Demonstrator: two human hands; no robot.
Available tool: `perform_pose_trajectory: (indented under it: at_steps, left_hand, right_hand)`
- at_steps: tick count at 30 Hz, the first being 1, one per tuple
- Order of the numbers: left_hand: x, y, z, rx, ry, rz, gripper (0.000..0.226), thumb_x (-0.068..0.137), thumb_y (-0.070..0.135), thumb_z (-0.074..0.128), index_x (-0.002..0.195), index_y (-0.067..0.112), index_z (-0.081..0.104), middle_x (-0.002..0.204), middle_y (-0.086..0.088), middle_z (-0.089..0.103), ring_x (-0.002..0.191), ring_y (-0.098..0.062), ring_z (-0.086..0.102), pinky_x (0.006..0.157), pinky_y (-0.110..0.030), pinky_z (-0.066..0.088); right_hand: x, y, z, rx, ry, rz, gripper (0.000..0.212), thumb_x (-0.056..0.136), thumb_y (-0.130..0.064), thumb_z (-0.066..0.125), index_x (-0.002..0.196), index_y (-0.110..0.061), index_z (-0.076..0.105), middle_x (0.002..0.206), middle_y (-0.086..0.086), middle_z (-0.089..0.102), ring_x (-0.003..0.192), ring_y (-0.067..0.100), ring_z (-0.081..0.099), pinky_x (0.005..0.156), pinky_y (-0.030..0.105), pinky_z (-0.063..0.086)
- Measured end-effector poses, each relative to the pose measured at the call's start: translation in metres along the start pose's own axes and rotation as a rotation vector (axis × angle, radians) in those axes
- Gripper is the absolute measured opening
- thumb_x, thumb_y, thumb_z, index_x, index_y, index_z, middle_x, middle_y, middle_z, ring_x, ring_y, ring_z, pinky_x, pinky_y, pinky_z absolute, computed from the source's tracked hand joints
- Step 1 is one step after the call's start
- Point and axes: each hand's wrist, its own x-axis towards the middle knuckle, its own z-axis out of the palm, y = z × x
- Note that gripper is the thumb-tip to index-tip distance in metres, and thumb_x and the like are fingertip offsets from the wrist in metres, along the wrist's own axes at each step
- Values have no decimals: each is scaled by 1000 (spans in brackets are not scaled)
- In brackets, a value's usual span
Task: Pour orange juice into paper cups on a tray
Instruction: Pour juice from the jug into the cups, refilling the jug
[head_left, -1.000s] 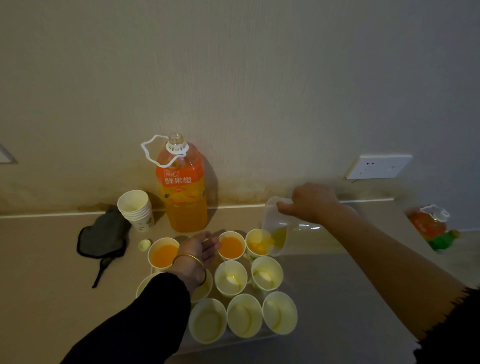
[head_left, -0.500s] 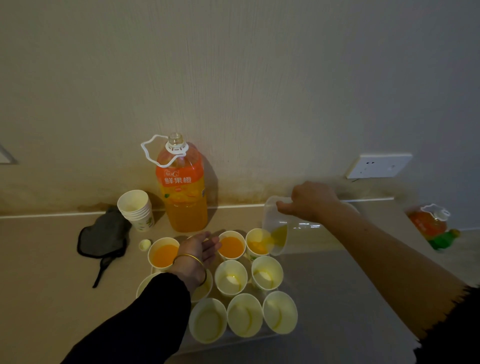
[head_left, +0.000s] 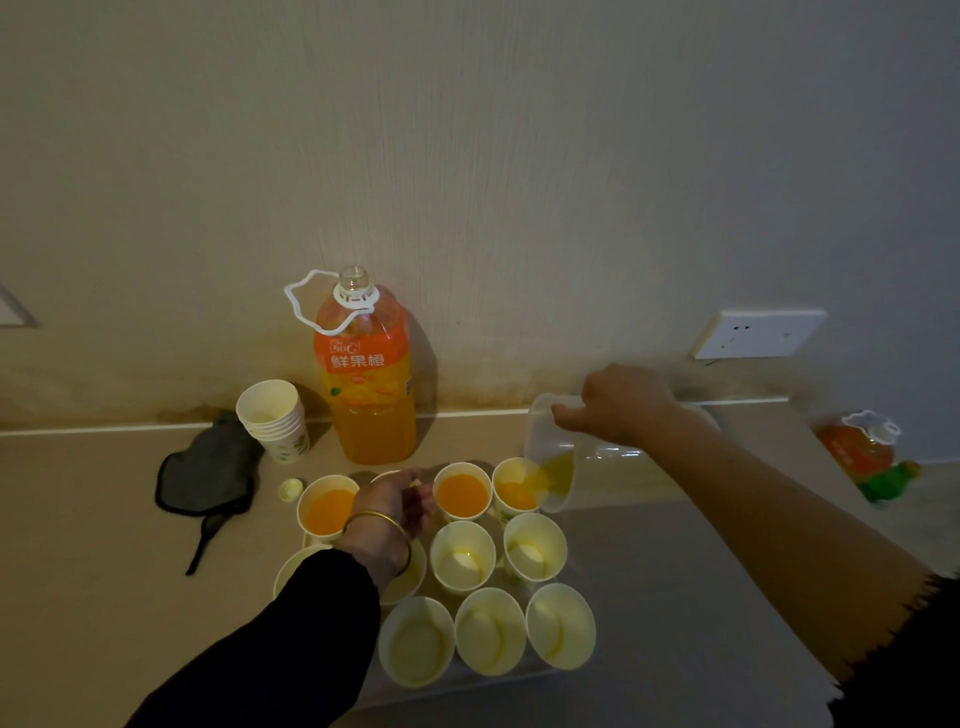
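Presently, orange juice (head_left: 558, 467) runs from the tilted clear plastic jug (head_left: 545, 431) into the back-right paper cup (head_left: 519, 493), which stands on the tray (head_left: 493, 682) just below the fingers of the right hand (head_left: 623, 402). These fingers are clenched on the jug's upper edge and grasp it from above. The cup looks about half full.

The left hand (head_left: 389, 506) hovers over the back row, where a cup rim shows just past its fingertips. The fingers are loosely curved, and it cannot be told whether they grasp that cup or only touch it.

Two filled cups flank the left fingers: one to their left (head_left: 330, 512) and one to their right (head_left: 462, 493). Nearer the person than both sets of fingers stand the empty cups, two in the middle row (head_left: 462, 564) and three in the front row (head_left: 490, 631). Others are partly hidden under the left wrist and sleeve.

By this count, the task is judged under halfway: the back row is nearly served, while the middle and front rows remain to be filled.

Beyond the left fingers, on the tabletop (head_left: 104, 519), stand the uncapped juice bottle (head_left: 366, 395), its cap (head_left: 290, 488), a stack of spare cups (head_left: 272, 421) and a dark cloth (head_left: 208, 467). Beyond the right fingers lie a wall socket (head_left: 758, 332) and a second bottle (head_left: 857, 449).
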Motion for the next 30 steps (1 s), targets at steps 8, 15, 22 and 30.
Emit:
perform_pose_trajectory:
  at_steps: [8,15,22,30]
  left_hand:
    - [-8,-1,-2,51,54,34,25,91,15,55,68,15,47,33,6,33,24,-6,26,35,-7,21]
    - [-10,0,-3,37,60,41,27,90,18,57,66,16,46,39,5,29,28,-7,22,34,-8,19]
    - [-10,-1,-4,22,54,50,26,91,16,56,67,16,46,35,5,31,26,-7,25,33,-7,20]
    - [-9,-2,-4,15,80,55,26,91,14,56,66,14,48,32,6,31,22,-6,24,32,-7,20]
  right_hand:
    - [0,-3,-1,-5,-1,9,60,87,-67,40,85,-13,64,74,1,53,72,18,52,61,26,37]
    - [1,-5,-2,-13,4,-5,61,87,-66,40,87,-10,65,74,2,53,71,19,51,59,26,35]
    - [0,-6,-3,-21,4,-8,61,87,-66,40,91,-11,65,76,2,52,72,20,50,60,27,34]
    - [-1,-6,-6,-45,3,-13,60,88,-66,39,88,-11,65,74,1,52,71,19,51,54,25,30]
